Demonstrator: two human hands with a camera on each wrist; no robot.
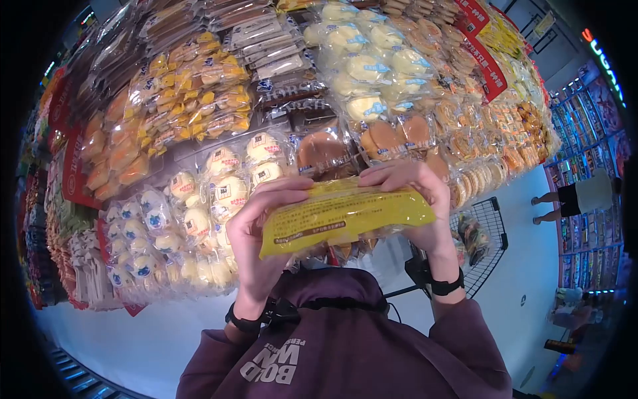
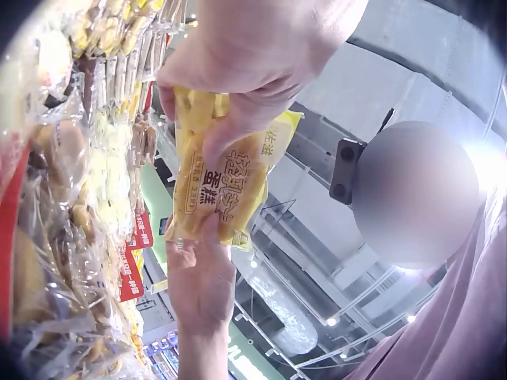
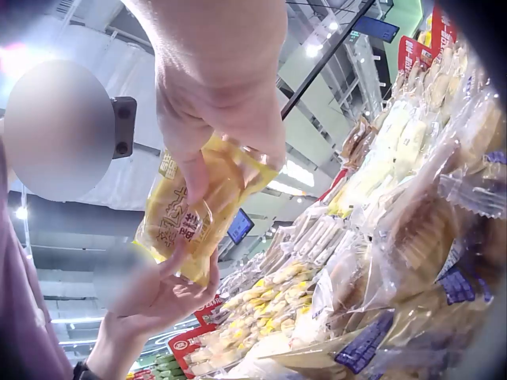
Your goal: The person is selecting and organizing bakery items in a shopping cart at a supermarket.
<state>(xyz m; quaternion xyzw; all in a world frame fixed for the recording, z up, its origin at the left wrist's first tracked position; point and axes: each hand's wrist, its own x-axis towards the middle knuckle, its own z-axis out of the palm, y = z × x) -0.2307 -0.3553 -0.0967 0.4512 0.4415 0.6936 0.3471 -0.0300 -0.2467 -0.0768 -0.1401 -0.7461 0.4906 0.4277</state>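
Note:
A yellow plastic packet of cake (image 1: 349, 216) is held up in front of the chest, over the near edge of a snack display. My left hand (image 1: 251, 223) grips its left end, fingers over the top edge. At the right end my right hand (image 1: 425, 203) holds it the same way. In the left wrist view, the left thumb presses the printed face of the cake packet (image 2: 230, 178), and the right hand (image 2: 202, 281) supports the far end. The right wrist view shows pale cake through the clear part of the wrapper (image 3: 186, 218).
Wrapped round buns (image 1: 226, 193), yellow-wrapped snacks (image 1: 206, 86) and pale packaged cakes (image 1: 365, 66) fill the display ahead. A black wire cart (image 1: 488, 243) with goods stands at the right. Beyond it, a person (image 1: 585, 199) is near tall shelves (image 1: 588, 159).

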